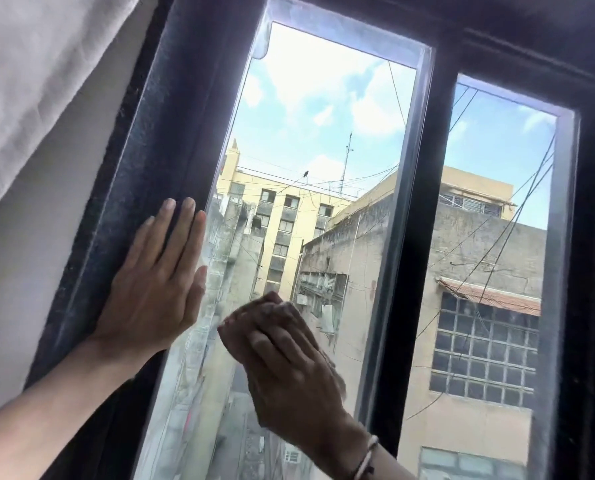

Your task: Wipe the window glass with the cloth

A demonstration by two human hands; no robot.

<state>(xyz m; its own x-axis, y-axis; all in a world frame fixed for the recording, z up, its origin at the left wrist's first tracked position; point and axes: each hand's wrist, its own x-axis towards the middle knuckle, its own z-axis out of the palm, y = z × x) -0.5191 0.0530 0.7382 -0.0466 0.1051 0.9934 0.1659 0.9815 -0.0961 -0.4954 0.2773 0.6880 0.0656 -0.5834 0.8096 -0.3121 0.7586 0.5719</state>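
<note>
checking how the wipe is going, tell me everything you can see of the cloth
Very little of the cloth shows. It lies almost wholly under the right hand, which presses it flat against the left window pane, low on the glass. Only a thin, blurred, pale edge peeks out beside the hand and knuckles. Its colour, weave and size cannot be told. The left hand does not touch it; that hand lies flat on the dark window frame.

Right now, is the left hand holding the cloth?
No, the left hand lies flat and empty on the frame; the right hand presses the cloth.
</note>
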